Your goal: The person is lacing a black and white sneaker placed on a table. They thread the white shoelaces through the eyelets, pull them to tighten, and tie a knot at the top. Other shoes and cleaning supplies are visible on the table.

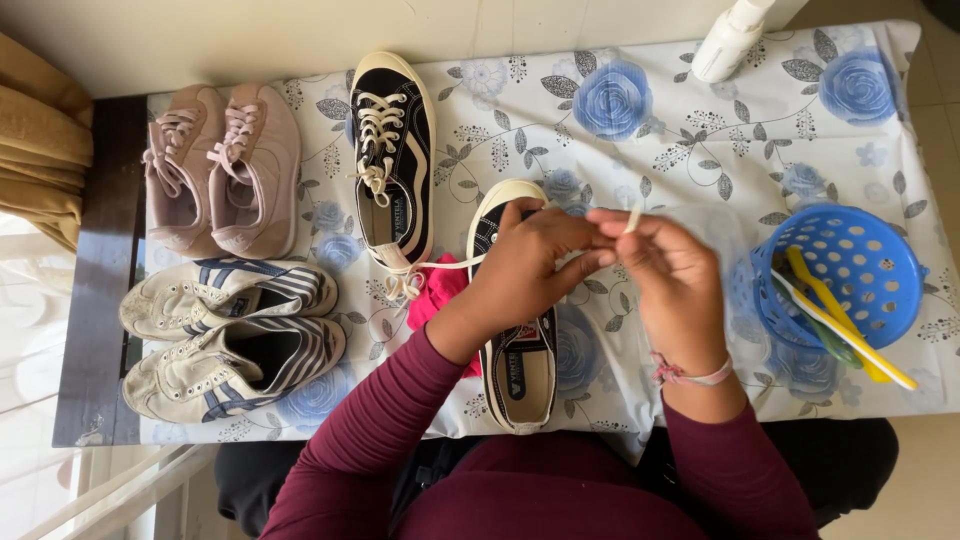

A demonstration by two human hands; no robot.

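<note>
A black canvas sneaker with a cream toe cap [520, 370] lies toe-away in front of me on the flowered tablecloth. My left hand [525, 265] and my right hand [670, 275] meet above its front half, both pinching a cream shoelace [632, 216] whose end sticks up between the fingers. Another stretch of that lace [440, 266] trails left toward the matching black sneaker [395, 160], which is fully laced. A pink cloth [437, 300] lies under my left wrist.
A pair of pink sneakers [222, 170] and a pair of white striped sneakers [235, 335] lie at the left. A blue perforated basket [850, 265] with brushes stands at the right. A white bottle [728, 38] lies at the far edge.
</note>
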